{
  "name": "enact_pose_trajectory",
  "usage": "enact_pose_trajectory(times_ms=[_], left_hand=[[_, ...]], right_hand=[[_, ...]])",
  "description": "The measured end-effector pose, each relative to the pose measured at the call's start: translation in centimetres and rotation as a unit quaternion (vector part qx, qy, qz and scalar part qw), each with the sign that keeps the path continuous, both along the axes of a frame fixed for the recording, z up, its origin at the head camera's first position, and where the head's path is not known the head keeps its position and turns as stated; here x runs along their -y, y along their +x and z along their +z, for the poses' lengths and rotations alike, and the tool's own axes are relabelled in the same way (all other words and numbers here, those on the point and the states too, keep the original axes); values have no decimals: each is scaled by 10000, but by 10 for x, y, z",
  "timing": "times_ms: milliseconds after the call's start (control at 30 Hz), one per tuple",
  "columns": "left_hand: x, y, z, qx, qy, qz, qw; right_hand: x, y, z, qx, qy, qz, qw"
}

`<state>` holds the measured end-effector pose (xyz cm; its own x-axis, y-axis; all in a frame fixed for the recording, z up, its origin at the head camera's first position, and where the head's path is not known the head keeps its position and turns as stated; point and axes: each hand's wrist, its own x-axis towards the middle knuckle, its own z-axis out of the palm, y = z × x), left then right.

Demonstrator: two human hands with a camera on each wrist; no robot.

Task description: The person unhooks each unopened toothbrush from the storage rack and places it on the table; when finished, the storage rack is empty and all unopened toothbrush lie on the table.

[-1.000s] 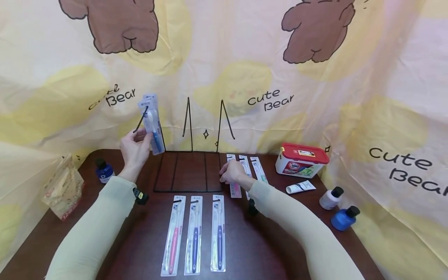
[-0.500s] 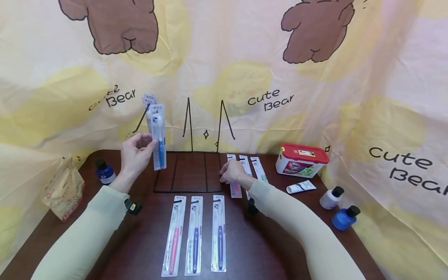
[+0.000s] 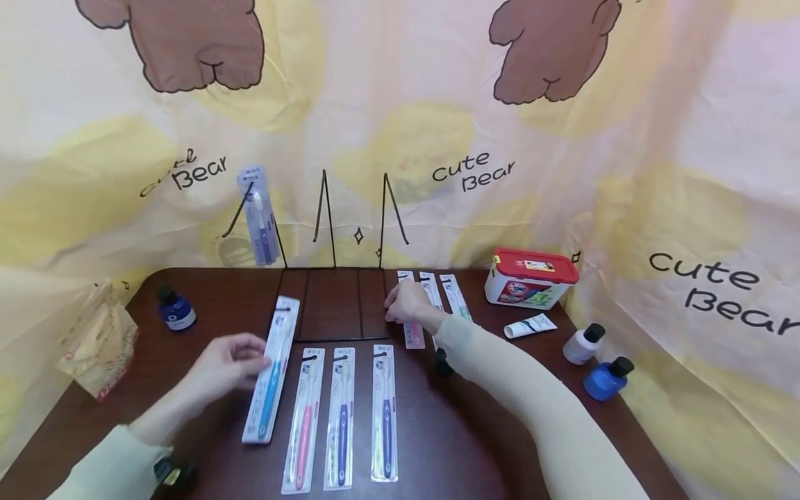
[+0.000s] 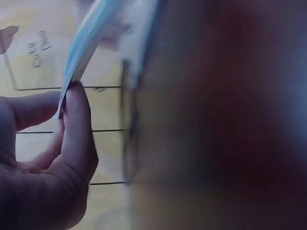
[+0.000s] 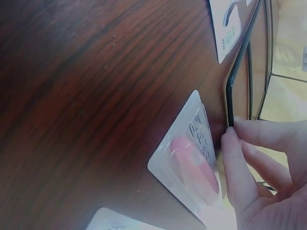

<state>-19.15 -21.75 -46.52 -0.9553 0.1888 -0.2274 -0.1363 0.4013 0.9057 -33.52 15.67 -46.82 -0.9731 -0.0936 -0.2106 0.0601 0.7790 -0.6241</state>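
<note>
Closest to me, three packaged toothbrushes (image 3: 342, 415) lie in a row on the dark wood surface (image 3: 475, 444), pink, dark blue and purple-ish handles. Just left of that row my left hand (image 3: 226, 368) is pinching a fourth pack, the light blue toothbrush (image 3: 271, 371), thumb and fingers (image 4: 76, 124) clamped on its edge. It sits slanted, low over the surface or just touching it, can't say which. Looks to me like I'm in the middle of laying it down as number four in the row. Next move, I'd guess, is squaring it up parallel with the pink one and letting go without bumping the neighbours.

A bit further back my right hand (image 3: 407, 304) is curled against the right front corner of the black wire rack (image 3: 331, 305), fingers (image 5: 240, 158) touching the wire, basically steadying it. A pink toothbrush pack (image 5: 192, 167) lies right beside those fingers, and more packs (image 3: 445, 295) fan out behind them.

Beyond that, one toothbrush pack (image 3: 259, 215) hangs on the rack's left prong. Off right there's a red-lidded box (image 3: 531, 278), a small tube (image 3: 530, 325), a white bottle (image 3: 581, 344) and a blue bottle (image 3: 605, 378); off left a dark blue bottle (image 3: 175, 309) and a crinkly bag (image 3: 96, 340).

The left wrist view is mostly brown blur. Pack labels are too small to read.
</note>
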Motion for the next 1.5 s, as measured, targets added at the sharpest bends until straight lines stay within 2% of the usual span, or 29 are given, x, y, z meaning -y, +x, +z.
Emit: enact_pose_trajectory(times_ms=[67,167,267,400,467,500,567,700,733,800,900,967,1067,1167,1233,1367,1433,1467,1500], left_hand=[[0,13,-8,418,-92,-14,9991],[-3,27,-18,801,-200,-23,9966],[-6,36,-25,951,-326,35,9949],[-8,40,-29,1005,-370,213,9940],[-8,42,-29,980,-487,257,9937],[-8,42,-28,961,-615,246,9932],[-8,43,-24,905,-955,121,9912],[0,37,-6,589,-1681,-78,9840],[3,33,1,421,-1733,-141,9839],[9,19,15,-64,-1701,-191,9852],[16,-12,37,-982,-1475,-75,9841],[18,-39,51,-1594,-1278,280,9785],[15,-81,69,-2172,-825,1037,9671],[8,-117,82,-2397,-159,1610,9573],[2,-134,86,-2455,168,1876,9509],[-10,-152,87,-2690,448,2408,9315],[-14,-156,86,-2831,512,2616,9213],[-15,-156,85,-2889,569,2670,9176],[-15,-156,84,-2921,587,2671,9165]], right_hand=[[0,-1,1,-3,38,-12,10000],[-1,-1,1,25,36,-14,10000],[-2,-2,2,107,-6,-48,9999],[-3,-3,2,201,-98,-10,9998],[-3,-3,3,247,-113,30,9996],[-8,-12,-10,194,-127,88,9997],[-8,-12,-10,212,-118,100,9997],[-6,-10,-11,121,-78,173,9997],[-1,0,2,146,-52,133,9998],[0,2,2,48,4,123,9999],[1,3,2,-68,133,57,9999],[1,3,2,-92,200,34,9998],[1,3,3,-81,279,39,9996],[0,2,3,-28,260,77,9996],[-1,1,2,-11,264,123,9996],[-2,-1,1,24,226,218,9995],[-3,-3,2,81,181,234,9995],[-8,-12,-10,-5,181,298,9994],[-8,-12,-10,-2,185,313,9993]])
